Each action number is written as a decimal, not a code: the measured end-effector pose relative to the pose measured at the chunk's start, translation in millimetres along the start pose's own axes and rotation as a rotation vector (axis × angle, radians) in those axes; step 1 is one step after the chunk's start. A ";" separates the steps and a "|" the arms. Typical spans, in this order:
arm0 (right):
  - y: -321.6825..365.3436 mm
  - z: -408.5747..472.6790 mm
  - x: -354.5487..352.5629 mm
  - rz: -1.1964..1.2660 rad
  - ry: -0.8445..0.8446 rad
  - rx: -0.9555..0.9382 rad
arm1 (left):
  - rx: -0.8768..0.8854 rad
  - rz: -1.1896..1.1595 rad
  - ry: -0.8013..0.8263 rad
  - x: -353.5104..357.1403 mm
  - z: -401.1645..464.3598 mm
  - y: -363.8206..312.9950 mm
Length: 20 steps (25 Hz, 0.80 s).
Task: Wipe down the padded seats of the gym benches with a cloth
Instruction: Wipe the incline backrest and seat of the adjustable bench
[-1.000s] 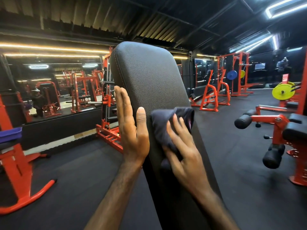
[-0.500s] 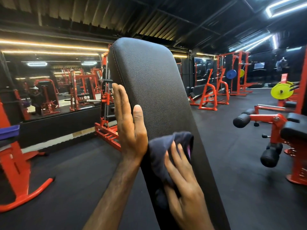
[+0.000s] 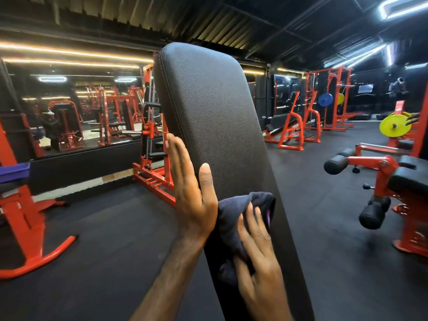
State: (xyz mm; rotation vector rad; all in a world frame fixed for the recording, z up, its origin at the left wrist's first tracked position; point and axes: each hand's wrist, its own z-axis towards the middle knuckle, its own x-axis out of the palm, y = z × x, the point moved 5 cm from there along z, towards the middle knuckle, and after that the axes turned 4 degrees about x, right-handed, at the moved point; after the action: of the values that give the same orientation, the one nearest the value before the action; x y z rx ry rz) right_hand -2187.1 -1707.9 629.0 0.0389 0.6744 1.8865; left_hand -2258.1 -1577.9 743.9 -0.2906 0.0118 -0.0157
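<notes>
A tall black padded backrest (image 3: pixel 208 107) of an incline bench rises in the middle of the view. My left hand (image 3: pixel 192 195) rests flat against its left edge, fingers straight and thumb on the front face. My right hand (image 3: pixel 257 256) presses a dark blue cloth (image 3: pixel 234 212) onto the lower part of the pad, fingers spread over it. The cloth is bunched, with a bit of purple showing at its right side.
A red and black bench with foam rollers (image 3: pixel 379 179) stands to the right. A red frame (image 3: pixel 25 223) is at the left, a red machine (image 3: pixel 152 158) sits behind the pad, red racks (image 3: pixel 296 126) at the back. Black rubber floor (image 3: pixel 104 239) lies all round.
My right hand has slid the cloth down the backrest, from its middle to its lower part. My left hand has stayed on the pad's left edge.
</notes>
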 end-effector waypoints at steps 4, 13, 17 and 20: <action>-16.9 71.5 -4.2 0.023 -0.075 0.095 | -0.016 0.031 0.000 -0.1 -7.7 -1.8; -41.3 58.9 -9.2 0.048 -0.086 0.125 | -0.015 0.009 -0.002 0.5 -10.1 -0.1; -68.5 103.4 -14.5 0.066 -0.119 0.238 | -0.013 -0.010 0.004 -1.5 -13.7 0.9; -61.1 32.4 -10.1 0.100 -0.100 0.266 | -0.021 -0.042 0.002 -1.1 -12.7 1.6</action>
State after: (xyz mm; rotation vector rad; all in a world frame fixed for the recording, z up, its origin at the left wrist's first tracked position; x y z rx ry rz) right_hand -2120.4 -1686.7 630.5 0.3408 0.8630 1.8648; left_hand -2259.4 -1580.0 731.2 -0.3114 0.0075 -0.0578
